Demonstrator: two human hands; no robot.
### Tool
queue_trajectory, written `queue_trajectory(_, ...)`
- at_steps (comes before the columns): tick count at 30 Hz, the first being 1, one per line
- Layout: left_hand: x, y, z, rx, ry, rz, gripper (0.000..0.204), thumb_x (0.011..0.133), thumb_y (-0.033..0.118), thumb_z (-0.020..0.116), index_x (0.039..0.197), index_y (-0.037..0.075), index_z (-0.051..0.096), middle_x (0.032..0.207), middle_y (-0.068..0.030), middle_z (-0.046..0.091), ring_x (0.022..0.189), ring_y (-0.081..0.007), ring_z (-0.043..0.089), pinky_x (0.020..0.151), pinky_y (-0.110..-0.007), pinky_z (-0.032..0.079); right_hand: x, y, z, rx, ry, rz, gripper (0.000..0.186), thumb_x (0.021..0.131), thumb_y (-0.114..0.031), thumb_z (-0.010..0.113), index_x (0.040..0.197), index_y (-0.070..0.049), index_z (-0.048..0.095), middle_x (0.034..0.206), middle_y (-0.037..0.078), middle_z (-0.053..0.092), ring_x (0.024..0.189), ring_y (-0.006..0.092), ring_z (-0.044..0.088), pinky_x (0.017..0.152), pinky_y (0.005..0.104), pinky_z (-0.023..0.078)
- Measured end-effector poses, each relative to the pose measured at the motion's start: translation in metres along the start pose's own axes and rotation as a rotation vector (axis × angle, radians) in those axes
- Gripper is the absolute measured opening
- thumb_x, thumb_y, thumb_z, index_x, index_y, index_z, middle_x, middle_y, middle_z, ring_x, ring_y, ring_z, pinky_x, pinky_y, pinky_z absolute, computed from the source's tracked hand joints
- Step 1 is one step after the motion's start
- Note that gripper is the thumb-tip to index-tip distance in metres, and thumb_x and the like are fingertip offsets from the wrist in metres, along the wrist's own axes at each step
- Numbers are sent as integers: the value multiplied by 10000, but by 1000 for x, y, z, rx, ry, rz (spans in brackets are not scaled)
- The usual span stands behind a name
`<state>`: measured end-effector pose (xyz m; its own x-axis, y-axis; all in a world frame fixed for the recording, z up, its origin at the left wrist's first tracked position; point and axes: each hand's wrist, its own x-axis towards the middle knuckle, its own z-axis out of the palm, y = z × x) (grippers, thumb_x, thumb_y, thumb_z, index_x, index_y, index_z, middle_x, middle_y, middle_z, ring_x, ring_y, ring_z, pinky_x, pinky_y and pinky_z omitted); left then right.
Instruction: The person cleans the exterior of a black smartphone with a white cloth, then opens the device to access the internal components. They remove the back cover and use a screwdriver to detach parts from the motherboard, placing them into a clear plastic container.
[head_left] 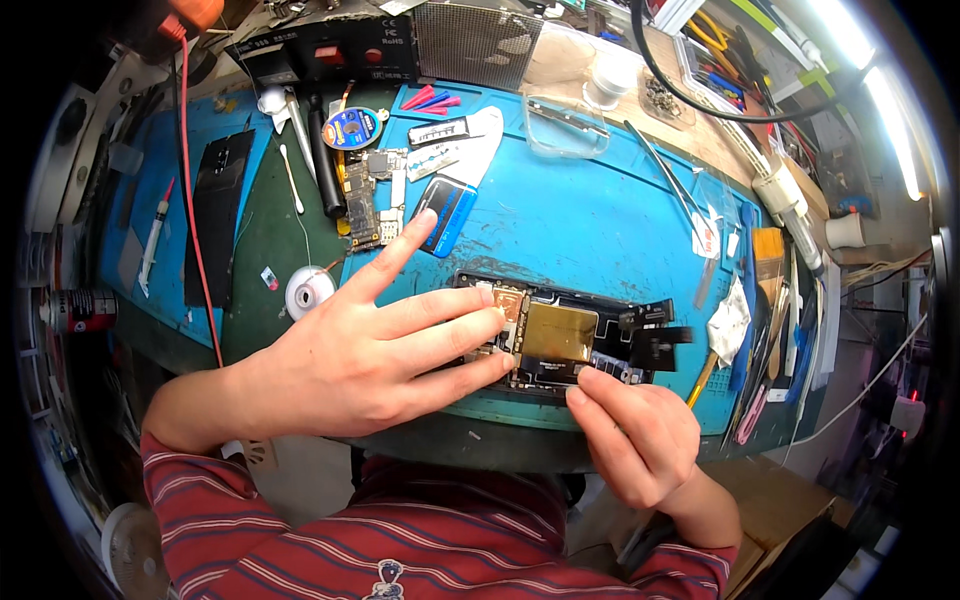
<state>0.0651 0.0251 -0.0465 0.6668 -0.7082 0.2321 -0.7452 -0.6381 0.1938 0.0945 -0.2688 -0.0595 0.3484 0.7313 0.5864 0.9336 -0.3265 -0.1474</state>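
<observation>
An opened smartphone (563, 332) lies crosswise on the blue work mat (560, 225), near its front edge, a gold-coloured plate at its middle and black flex parts at its right end. The left hand (350, 360) reaches over the phone's left end, back upward, its fingers spread: three tips rest on or just above the inner parts, while the farthest finger points away toward a blue-and-black box (455, 218). Its thumb is hidden.

The right hand (645, 435) is at the phone's near edge, thumb and forefinger brought together — whether anything sits between them, I cannot tell.

Beyond the left hand lie a bare circuit board (361, 205), a razor blade (433, 160) and a blue-labelled spool (352, 128). A cotton swab (290, 180) and a white spool (310, 292) are farther left, with a syringe (156, 238) past the red cable (191, 180). To the right — well apart from the phone — are tweezers (662, 168) and a flat brush (768, 250); a clear plastic tray (567, 146) stands at the back.
</observation>
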Motion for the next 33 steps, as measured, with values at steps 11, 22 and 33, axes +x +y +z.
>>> queue_trajectory(11,8,-7,-2,-53,-36,28,540,751,137,788,1279,225,716,1303,-19,647,1188,-202,663,1214,-714,294,-23,-6,-6,-55,45,134,343,726,18,731,1065,-4,770,1000,95,724,745,201,683,613,304,529)
queue_trajectory(22,20,-15,-18,-26,-160,113,565,757,195,795,1312,246,698,1278,-30,633,1137,-216,661,1243,-696,242,-24,-8,-5,-40,65,185,362,712,0,725,1071,-18,762,1001,69,721,774,206,676,659,322,533)
queue_trajectory(33,33,-20,-24,-13,-215,166,462,828,169,756,1279,252,705,1221,-13,628,1028,-205,652,1247,-666,246,-25,-6,-2,-31,87,198,375,701,-18,717,1074,-24,759,1002,66,711,790,206,677,668,325,541)
